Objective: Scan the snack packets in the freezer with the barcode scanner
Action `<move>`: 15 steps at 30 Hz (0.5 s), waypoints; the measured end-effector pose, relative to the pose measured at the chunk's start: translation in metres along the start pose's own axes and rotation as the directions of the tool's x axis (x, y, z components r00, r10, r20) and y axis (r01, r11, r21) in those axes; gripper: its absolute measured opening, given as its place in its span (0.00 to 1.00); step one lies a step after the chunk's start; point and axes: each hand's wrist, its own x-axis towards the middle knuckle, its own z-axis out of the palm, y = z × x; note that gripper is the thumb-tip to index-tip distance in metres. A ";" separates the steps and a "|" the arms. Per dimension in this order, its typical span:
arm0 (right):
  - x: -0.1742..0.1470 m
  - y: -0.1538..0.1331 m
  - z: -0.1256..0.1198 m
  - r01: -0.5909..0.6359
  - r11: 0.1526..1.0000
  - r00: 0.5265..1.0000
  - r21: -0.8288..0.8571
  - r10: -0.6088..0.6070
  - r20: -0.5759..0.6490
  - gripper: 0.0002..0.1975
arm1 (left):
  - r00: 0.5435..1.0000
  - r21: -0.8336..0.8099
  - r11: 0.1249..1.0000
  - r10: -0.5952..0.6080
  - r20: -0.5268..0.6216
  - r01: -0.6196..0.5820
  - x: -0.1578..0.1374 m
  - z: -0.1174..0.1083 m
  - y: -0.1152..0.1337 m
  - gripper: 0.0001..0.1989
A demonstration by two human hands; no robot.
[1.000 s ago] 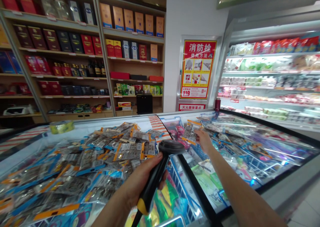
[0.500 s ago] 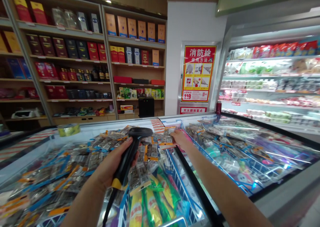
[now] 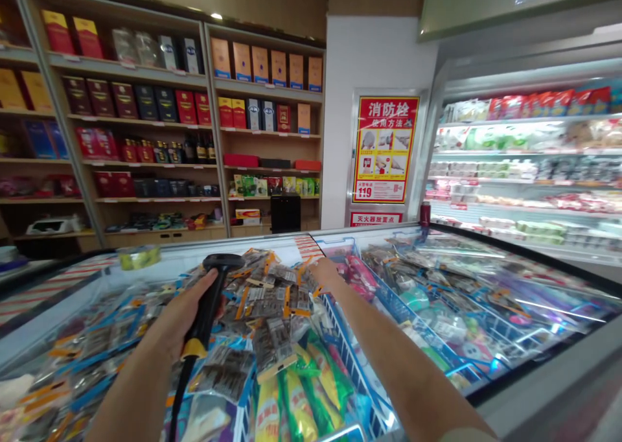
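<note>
My left hand (image 3: 187, 302) is wrapped round a black barcode scanner (image 3: 207, 306) with a yellow band, its head up and its cable trailing down. To the right, my right hand (image 3: 324, 276) reaches over the freezer, with its fingers closed on the edge of a clear packet with orange trim (image 3: 307, 279). Its fingertips are partly hidden. Beneath and between my hands lie several flat packets of dark food (image 3: 265, 301), some overlapping. Nearer to me, green and yellow bags (image 3: 296, 396) fill a blue wire basket (image 3: 347, 348).
A roll of tape (image 3: 139, 257) rests on the freezer's back left rim. Dark-framed glass (image 3: 529, 286) covers goods on the right. Shelves of boxed goods (image 3: 146, 102) stand behind, beside a red wall sign (image 3: 387, 149) and a lit open cooler (image 3: 525, 150).
My left hand has carried the scanner to the left, uncovering more packets. My right hand has shifted left with a packet, bringing it over the pile. The view has tilted slightly up.
</note>
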 end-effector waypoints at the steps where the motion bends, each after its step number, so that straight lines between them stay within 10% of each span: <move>1: -0.001 0.002 0.000 0.008 1.000 1.000 0.002 -0.008 -0.015 0.15 | 1.000 0.004 1.000 0.004 -0.003 -0.004 -0.001 0.001 0.000 0.12; 6: -0.006 0.043 -0.023 0.030 0.999 0.990 -0.046 -0.036 -0.137 0.16 | 0.996 0.069 0.998 -0.006 0.090 -0.001 -0.003 0.010 -0.003 0.15; 15: -0.028 0.188 -0.089 -0.277 0.924 0.928 -0.264 0.186 -0.323 0.20 | 0.965 0.077 0.996 -0.058 0.256 0.040 -0.016 0.036 -0.013 0.15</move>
